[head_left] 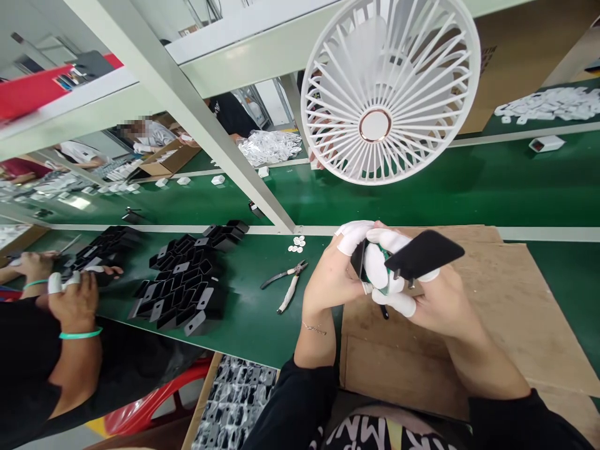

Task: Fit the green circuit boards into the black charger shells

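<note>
Over the cardboard [387, 369] at the table's [248, 300] near edge, a black-cased device [359, 259] is held between both hands. Left hand [337, 269]: fingers grasping the casing. Right hand [438, 303]: fingers curled about the white insert [376, 267], presumably to steady it. Black panel [424, 255] juts across the right fingers. Pliers [289, 292] lie left of the cardboard, likely for easy reach.
</note>
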Tool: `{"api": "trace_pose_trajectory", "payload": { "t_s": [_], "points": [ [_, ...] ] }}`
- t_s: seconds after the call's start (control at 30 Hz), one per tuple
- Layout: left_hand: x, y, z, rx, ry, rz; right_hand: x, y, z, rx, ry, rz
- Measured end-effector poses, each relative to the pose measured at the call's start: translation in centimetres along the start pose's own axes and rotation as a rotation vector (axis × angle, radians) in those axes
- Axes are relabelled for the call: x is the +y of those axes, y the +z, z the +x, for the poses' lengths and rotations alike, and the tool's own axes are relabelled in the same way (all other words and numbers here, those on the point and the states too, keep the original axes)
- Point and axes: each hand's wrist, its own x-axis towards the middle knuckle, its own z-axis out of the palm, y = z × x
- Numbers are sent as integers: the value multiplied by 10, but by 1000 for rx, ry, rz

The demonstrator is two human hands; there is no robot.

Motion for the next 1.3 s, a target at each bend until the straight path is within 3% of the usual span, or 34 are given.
{"api": "trace_pose_trajectory", "payload": {
  "t_s": [0.33,0.77,1.0,1.17,1.3],
  "points": [
    [2,4,0,49,-31,-72,-3,1,5,180,-55,3],
    [3,5,1,0,-94,-87,-3,-1,7,151,-62,-7],
    [2,8,1,-2,-36,-222,-6,-1,1,179,-71,-66],
    [0,11,1,-9,-47,-160,-8,-9,1,108,-17,-65],
    [1,15,1,-1,-65,-116,-5,-8,-4,136,-60,-105]
  ]
}}
